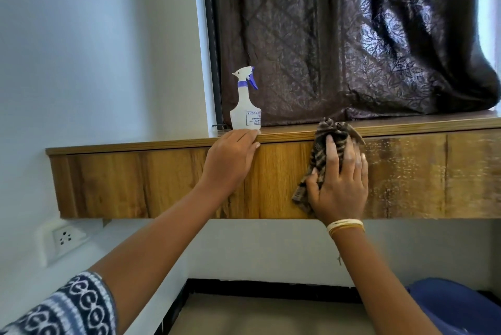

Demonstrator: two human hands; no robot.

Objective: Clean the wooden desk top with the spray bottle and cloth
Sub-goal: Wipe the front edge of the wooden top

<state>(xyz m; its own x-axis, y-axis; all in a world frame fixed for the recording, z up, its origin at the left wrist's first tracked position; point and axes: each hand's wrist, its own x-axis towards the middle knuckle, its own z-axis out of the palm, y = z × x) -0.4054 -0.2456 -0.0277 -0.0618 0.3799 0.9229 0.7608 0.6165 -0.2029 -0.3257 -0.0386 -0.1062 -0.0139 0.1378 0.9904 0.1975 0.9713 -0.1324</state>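
The cloth (329, 155) is brown with stripes, and it is being pressed flat against the front of the wooden desk (151, 180). The right hand (339, 188) is holding it there, with the fingers spread over it and the thumb tucked round its lower edge. Some of the cloth is sticking up above the fingertips and touching the desk's top edge.

Just to the right of that hand, the wood is looking wet and speckled with little white drops. To the left of it, the wood is looking dry and plain. So my guess is that the front has been sprayed on one side and the wiping is only partly done. The flat top of the desk is hard to see from here, so I cannot tell if it is clean yet.

The left hand (230, 161) is resting on the desk's top edge with its fingers straight and holding nothing. The spray bottle (245, 107) is standing upright on the desk top, just behind those fingertips, and nobody is holding it.

Behind the bottle, and above the hand with the cloth, a dark curtain (352, 44) is hanging. Far below the left hand, a wall socket (65, 237) is sitting on the white wall.
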